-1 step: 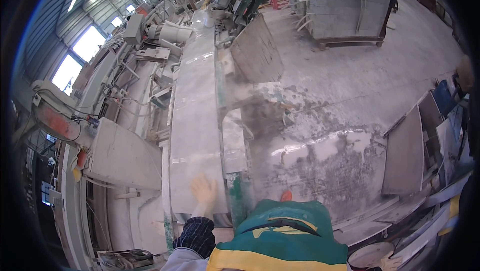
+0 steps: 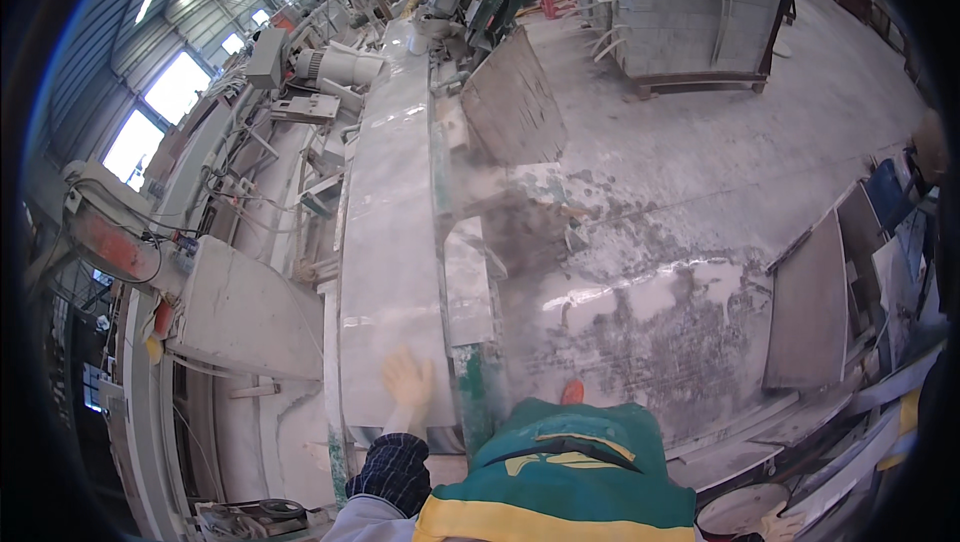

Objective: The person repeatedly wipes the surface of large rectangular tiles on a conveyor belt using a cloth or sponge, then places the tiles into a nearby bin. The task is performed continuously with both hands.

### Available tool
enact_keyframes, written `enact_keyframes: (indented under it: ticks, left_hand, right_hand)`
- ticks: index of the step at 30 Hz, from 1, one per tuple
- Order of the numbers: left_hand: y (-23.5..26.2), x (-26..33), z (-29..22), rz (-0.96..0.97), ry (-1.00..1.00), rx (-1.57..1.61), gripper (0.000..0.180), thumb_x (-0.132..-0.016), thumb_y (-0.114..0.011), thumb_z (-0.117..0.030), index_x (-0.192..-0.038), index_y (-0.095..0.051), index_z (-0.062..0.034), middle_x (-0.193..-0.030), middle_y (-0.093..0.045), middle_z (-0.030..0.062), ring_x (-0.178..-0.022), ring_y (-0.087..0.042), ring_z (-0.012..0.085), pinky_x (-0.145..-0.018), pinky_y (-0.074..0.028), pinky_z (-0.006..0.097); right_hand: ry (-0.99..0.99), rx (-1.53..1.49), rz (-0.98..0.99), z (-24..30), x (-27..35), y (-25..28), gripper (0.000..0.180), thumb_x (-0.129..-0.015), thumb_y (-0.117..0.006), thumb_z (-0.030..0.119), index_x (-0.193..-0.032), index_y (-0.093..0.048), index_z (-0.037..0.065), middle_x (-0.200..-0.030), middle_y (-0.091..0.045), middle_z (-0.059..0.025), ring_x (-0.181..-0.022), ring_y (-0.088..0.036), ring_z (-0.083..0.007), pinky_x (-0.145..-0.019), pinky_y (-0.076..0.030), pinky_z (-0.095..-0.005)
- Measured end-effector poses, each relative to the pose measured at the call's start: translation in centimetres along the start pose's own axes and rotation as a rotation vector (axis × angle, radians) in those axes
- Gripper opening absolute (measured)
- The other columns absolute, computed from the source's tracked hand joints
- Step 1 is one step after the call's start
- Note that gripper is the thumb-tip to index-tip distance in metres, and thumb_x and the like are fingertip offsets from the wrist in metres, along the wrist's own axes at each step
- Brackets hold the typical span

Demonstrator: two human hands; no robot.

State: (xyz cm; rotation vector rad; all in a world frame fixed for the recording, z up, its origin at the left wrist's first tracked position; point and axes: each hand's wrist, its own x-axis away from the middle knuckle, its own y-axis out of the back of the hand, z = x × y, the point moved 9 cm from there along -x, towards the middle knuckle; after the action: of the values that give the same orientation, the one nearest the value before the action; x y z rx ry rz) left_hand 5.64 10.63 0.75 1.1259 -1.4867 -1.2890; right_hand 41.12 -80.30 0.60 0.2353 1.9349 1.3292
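Note:
My left hand (image 2: 408,380), in a pale yellowish glove with a dark checked cuff, lies with its fingers spread on a long, pale conveyor belt (image 2: 390,242). It is near the belt's close end and holds nothing that I can see. The belt looks wet, with shiny patches farther up. At the lower right rim, what looks like my right hand (image 2: 777,522) shows in part, in a pale glove beside a round basin (image 2: 735,510). Its fingers are too small and cut off to read. A green apron (image 2: 575,447) with a yellow band covers my front.
A green-painted frame edge (image 2: 470,382) runs along the belt's right side. Machinery with a motor (image 2: 340,66) stands to the left. A brown board (image 2: 515,97) leans right of the belt. Strapped pale slabs (image 2: 700,17) sit on a pallet; more panels (image 2: 808,302) lean at right.
The pale glove at the lower right rim has shifted slightly left. My left hand rests at the same spot on the belt.

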Motion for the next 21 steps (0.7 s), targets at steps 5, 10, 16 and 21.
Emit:
enact_keyframes:
  ticks: [5,10,16,21]
  left_hand:
    - [-0.2,-0.2,0.2,-0.020,0.003,-0.011,0.081,-0.095,-0.044,-0.057,-0.154,-0.028,-0.0045,-0.152,-0.030,0.0336,-0.140,-0.026,0.0541,-0.114,-0.016,0.064]
    - [-0.7,-0.6,0.5,-0.027,0.004,-0.026,0.080,-0.095,-0.044,-0.057,-0.153,-0.028,-0.0045,-0.152,-0.031,0.0331,-0.139,-0.027,0.0542,-0.114,-0.016,0.064]
    - [-0.7,-0.8,0.4,-0.009,0.004,0.006,0.080,-0.095,-0.044,-0.057,-0.153,-0.028,-0.0046,-0.154,-0.029,0.0303,-0.142,-0.022,0.0524,-0.116,-0.012,0.063]
    - [-0.5,-0.9,0.2,-0.048,-0.010,-0.026,0.080,-0.094,-0.046,-0.056,-0.153,-0.030,-0.0048,-0.153,-0.031,0.0303,-0.139,-0.026,0.0521,-0.115,-0.014,0.062]
  right_hand:
    - [0.025,-0.001,-0.008,0.5,0.8,0.8,0.066,-0.091,-0.056,0.054,-0.137,-0.048,0.008,-0.140,-0.046,-0.0237,-0.126,-0.043,-0.0441,-0.100,-0.038,-0.0562]
    - [0.045,0.001,-0.014,0.7,1.4,1.6,0.066,-0.090,-0.056,0.053,-0.136,-0.048,0.007,-0.138,-0.048,-0.0232,-0.123,-0.046,-0.0433,-0.099,-0.039,-0.0544]
    - [0.062,-0.001,-0.019,0.6,1.9,1.1,0.065,-0.089,-0.057,0.052,-0.134,-0.048,0.006,-0.135,-0.051,-0.0225,-0.120,-0.049,-0.0423,-0.097,-0.041,-0.0523]
    - [0.079,-0.002,-0.022,0.7,2.8,1.6,0.065,-0.088,-0.058,0.052,-0.133,-0.049,0.006,-0.133,-0.053,-0.0219,-0.117,-0.052,-0.0415,-0.095,-0.043,-0.0505]
